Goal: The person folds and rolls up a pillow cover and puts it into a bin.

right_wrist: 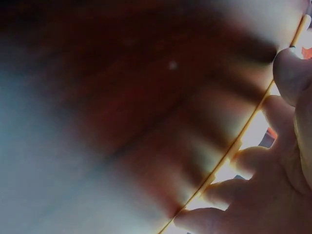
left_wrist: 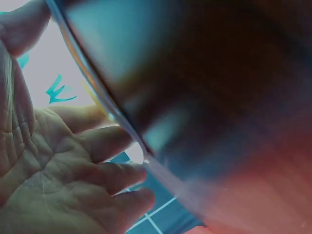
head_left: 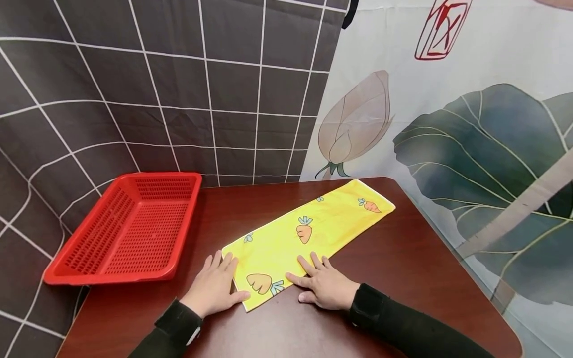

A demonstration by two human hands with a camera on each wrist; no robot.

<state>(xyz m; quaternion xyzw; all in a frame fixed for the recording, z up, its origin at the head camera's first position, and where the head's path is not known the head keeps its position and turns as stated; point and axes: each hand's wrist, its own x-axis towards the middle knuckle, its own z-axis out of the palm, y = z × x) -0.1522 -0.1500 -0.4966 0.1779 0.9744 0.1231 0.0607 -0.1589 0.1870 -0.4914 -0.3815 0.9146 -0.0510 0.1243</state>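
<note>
Nearest the viewer, at 6 o'clock on the dark red tabletop (head_left: 403,258), both hands lie flat with fingers straight and spread: the left hand (head_left: 215,287) presses the near left corner of the folded yellow carrot-print cloth (head_left: 309,233), the right hand (head_left: 324,286) its near right edge; neither grips anything. The cloth runs as a long strip from the hands toward 1 o'clock, its far end close to the tabletop's back edge. Likely risks, as judgement: smoothing with the palms alone could drag the top layer askew, so the folded edges no longer match, or the slick tabletop could let the whole strip slide. At 10 o'clock the red perforated basket (head_left: 127,231) overhangs the left edge slightly and could tip if nudged. Farthest, at 1 o'clock, the lotus-print backdrop (head_left: 470,139) bears a red seal-like mark (head_left: 440,27), not legible. No brand shows.
</note>
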